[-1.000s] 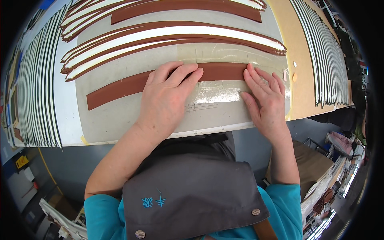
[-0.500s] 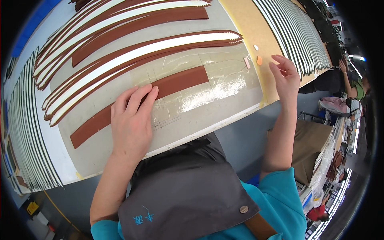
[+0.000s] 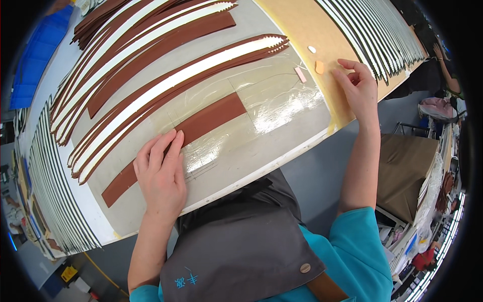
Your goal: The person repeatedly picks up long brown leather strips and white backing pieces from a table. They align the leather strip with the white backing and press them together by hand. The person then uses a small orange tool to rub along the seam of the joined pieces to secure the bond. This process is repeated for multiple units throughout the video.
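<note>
My left hand (image 3: 161, 173) lies flat, fingers together, pressing a long brown strip (image 3: 201, 120) onto a glossy clear sheet (image 3: 274, 103) on the grey work table (image 3: 236, 161). My right hand (image 3: 358, 89) reaches far right over the tan board (image 3: 307, 27), fingers loosely curled near a small orange piece (image 3: 319, 67) and a small pink piece (image 3: 300, 74). A tiny white piece (image 3: 312, 49) lies just beyond. I cannot tell whether the fingers pinch anything.
Several long brown and white curved strips (image 3: 166, 83) lie fanned across the table beyond the hands. Rows of thin striped strips line the left edge (image 3: 48, 186) and the far right (image 3: 375, 30). A brown box (image 3: 405, 171) stands below right. A blue bin (image 3: 35, 60) sits at the left.
My right hand left the brown strip and moved out to the right, toward the small pieces on the tan board. My left hand stayed pressing on the strip.
</note>
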Demonstrator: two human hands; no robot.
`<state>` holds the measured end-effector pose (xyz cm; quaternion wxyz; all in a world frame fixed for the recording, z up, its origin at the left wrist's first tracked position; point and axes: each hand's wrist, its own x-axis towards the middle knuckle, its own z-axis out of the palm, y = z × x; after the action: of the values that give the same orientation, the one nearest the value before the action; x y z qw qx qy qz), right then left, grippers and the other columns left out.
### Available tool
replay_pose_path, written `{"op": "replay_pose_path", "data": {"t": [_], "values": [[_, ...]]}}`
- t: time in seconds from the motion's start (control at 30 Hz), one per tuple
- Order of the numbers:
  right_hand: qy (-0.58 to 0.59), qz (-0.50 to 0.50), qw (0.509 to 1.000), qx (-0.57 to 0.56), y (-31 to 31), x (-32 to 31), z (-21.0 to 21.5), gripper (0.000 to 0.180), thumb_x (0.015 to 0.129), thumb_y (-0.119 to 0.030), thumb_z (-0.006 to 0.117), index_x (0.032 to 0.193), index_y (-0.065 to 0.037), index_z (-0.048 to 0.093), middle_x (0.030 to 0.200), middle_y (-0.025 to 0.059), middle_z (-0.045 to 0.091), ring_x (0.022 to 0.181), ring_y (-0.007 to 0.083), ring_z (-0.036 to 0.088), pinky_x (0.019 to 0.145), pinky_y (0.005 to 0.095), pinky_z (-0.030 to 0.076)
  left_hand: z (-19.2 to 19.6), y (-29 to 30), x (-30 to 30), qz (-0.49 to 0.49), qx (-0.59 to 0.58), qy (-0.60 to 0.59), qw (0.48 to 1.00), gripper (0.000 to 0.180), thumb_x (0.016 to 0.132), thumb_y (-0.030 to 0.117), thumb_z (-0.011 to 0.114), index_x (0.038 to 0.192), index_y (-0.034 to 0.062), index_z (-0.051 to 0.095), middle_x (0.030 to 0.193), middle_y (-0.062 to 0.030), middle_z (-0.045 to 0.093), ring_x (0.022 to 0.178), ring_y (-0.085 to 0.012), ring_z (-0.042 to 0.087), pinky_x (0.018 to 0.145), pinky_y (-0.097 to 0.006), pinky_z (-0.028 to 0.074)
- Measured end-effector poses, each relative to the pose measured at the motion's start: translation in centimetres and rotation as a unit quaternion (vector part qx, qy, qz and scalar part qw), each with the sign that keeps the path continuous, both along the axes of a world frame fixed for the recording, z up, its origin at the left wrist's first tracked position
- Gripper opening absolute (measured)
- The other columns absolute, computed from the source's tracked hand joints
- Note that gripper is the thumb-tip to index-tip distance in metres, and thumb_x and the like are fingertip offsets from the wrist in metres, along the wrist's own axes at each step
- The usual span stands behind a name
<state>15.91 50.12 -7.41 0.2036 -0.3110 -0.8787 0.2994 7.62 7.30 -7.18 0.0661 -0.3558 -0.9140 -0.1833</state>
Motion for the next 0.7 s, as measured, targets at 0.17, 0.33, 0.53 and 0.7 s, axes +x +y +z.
{"op": "replay_pose_path", "data": {"t": [0.17, 0.33, 0.53, 0.7], "values": [[0.04, 0.018, 0.996, -0.082, 0.4, 0.0, -0.4, 0.035, 0.09, -0.023, 0.084, 0.119, -0.005, 0.078, 0.096, 0.0006, 0.066, 0.077, 0.0068, 0.057, 0.068, 0.0247, 0.049, 0.4, 0.2, 0.0, -0.004, -0.024, 0.006, 1.0, 0.04, 0.095, 0.0, 0.063, 0.134, 0.0038, 0.07, 0.136, -0.0088, 0.066, 0.127, -0.032, 0.055, 0.11, -0.043, 0.041], [0.024, 0.041, 0.998, -0.05, -2.3, -1.6, 1.0, 0.041, 0.086, -0.028, 0.087, 0.116, -0.003, 0.078, 0.093, 0.0002, 0.064, 0.073, 0.0085, 0.053, 0.066, 0.0266, 0.048, 0.6, 0.1, 0.0, -0.009, -0.032, 0.003, 0.999, 0.04, 0.096, -0.002, 0.062, 0.135, 0.002, 0.07, 0.137, -0.0103, 0.065, 0.128, -0.0332, 0.055, 0.111, -0.043, 0.041], [-0.009, 0.054, 0.998, -0.012, -2.4, -2.1, 0.9, 0.033, 0.086, -0.026, 0.086, 0.107, -0.003, 0.078, 0.091, 0.001, 0.064, 0.072, 0.0094, 0.055, 0.065, 0.0276, 0.048, 0.4, 0.0, -0.1, -0.017, -0.019, -0.003, 1.0, 0.04, 0.096, -0.002, 0.062, 0.135, 0.0021, 0.07, 0.138, -0.0106, 0.065, 0.128, -0.033, 0.055, 0.112, -0.043, 0.04], [0.012, 0.064, 0.998, -0.026, -2.2, -2.4, 0.5, 0.025, 0.089, -0.019, 0.086, 0.106, -0.004, 0.076, 0.071, -0.0068, 0.055, 0.065, 0.0034, 0.045, 0.058, 0.0221, 0.039, 0.0, 0.1, 0.0, -0.006, -0.005, 0.009, 1.0, 0.042, 0.093, -0.001, 0.066, 0.134, 0.0065, 0.071, 0.136, -0.0066, 0.067, 0.126, -0.0308, 0.056, 0.109, -0.042, 0.04]]}}
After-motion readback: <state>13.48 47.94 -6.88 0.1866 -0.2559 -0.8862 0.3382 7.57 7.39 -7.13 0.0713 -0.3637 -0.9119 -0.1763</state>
